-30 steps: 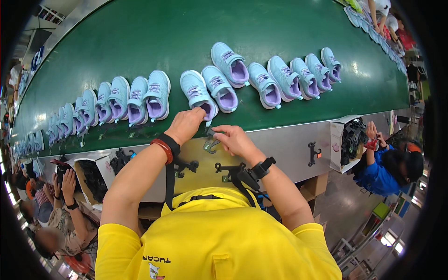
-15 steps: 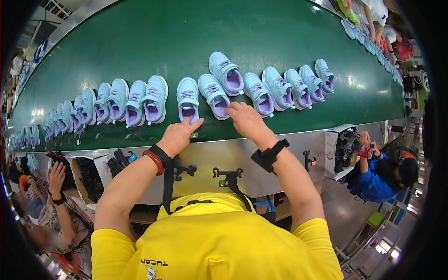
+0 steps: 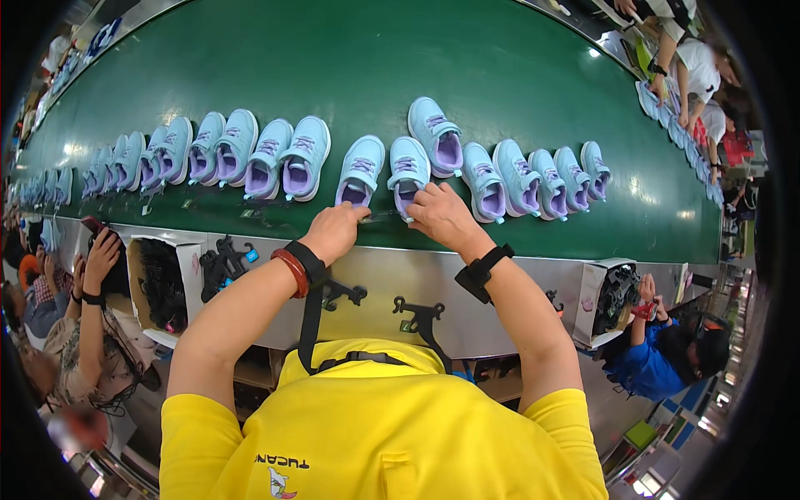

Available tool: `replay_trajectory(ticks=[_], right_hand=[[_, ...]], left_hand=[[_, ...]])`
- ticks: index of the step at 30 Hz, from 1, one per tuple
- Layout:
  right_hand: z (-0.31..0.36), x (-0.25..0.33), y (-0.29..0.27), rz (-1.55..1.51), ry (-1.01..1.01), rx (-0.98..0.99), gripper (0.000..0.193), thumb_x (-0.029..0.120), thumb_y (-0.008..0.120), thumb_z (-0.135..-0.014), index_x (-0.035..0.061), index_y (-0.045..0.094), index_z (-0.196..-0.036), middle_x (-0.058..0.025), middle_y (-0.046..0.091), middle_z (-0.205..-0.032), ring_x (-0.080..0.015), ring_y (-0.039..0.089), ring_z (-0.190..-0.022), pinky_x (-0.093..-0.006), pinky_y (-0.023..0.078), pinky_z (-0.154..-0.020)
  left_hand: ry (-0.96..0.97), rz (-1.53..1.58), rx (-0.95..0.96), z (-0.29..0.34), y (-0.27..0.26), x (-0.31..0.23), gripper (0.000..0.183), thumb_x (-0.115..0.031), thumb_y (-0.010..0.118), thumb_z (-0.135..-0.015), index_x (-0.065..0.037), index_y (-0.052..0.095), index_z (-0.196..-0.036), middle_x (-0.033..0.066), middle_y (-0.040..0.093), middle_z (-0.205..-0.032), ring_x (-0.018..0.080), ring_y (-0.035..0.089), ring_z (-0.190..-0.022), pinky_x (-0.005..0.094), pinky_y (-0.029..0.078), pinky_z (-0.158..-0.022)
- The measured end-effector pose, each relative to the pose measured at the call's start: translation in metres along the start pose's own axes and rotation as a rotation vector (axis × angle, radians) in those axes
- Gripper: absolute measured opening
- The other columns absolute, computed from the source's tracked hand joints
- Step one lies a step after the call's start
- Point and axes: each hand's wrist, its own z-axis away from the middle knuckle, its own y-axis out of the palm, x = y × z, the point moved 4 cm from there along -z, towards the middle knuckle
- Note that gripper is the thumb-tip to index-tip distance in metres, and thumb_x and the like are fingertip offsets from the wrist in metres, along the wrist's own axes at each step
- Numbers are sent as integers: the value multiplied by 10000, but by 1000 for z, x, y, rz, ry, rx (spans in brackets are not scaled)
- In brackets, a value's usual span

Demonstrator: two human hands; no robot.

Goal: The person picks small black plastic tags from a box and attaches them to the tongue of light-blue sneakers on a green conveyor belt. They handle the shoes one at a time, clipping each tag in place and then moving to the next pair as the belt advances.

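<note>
Two light blue shoes with lilac linings stand side by side in front of me, toes pointing away. My left hand (image 3: 335,232) is closed at the heel of the left shoe (image 3: 363,167), its fingertips at the opening. At the right shoe (image 3: 409,167), my right hand (image 3: 446,218) pinches the heel, fingers partly over the opening. A third matching shoe (image 3: 436,133) sits just beyond the right one, turned slightly and apart from my hands. All three rest on the green work surface (image 3: 333,67).
Rows of matching shoes extend to the left (image 3: 237,148) and right (image 3: 517,177). Open boxes of black shoe hangers stand at the near edge, one left (image 3: 190,279) and one right (image 3: 589,292). Black hangers (image 3: 419,312) hang on the metal edge. Co-workers are at both sides.
The right shoe has turned from a slant to nearly straight, with my right hand now at its heel. My left hand stays by the left shoe's heel. The view has shifted slightly.
</note>
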Motion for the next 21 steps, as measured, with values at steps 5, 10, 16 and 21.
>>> replay_trajectory(ticks=[5,10,16,21], right_hand=[[-11,9,-11,35,-24,-3,155,231,740,-677,132,647,-752,-12,549,-794,-195,508,-895,-333,384,-769],[-20,17,-7,41,-35,-7,98,201,699,-682,121,643,-691,-22,561,-775,-199,510,-895,-336,383,-770],[-25,19,4,132,13,-21,57,159,662,-652,113,634,-671,-43,572,-753,-216,528,-863,-350,388,-773],[-13,22,-20,-214,81,-239,265,115,711,-684,107,590,-920,-53,561,-944,-249,524,-935,-387,394,-827]], left_hand=[[-24,1,10,7,-1,1,296,-17,482,-816,-101,640,-1053,168,611,-897,367,602,-823,467,473,-725],[-47,18,1,11,-1,-1,299,-20,481,-817,-104,652,-1047,165,614,-890,368,603,-820,462,475,-732],[64,126,-49,11,-16,-15,357,42,506,-754,-87,649,-1055,173,593,-961,376,585,-883,445,476,-757],[180,364,-24,17,-23,-1,657,201,470,-632,-107,589,-1201,192,416,-1359,382,509,-1163,362,450,-941]])
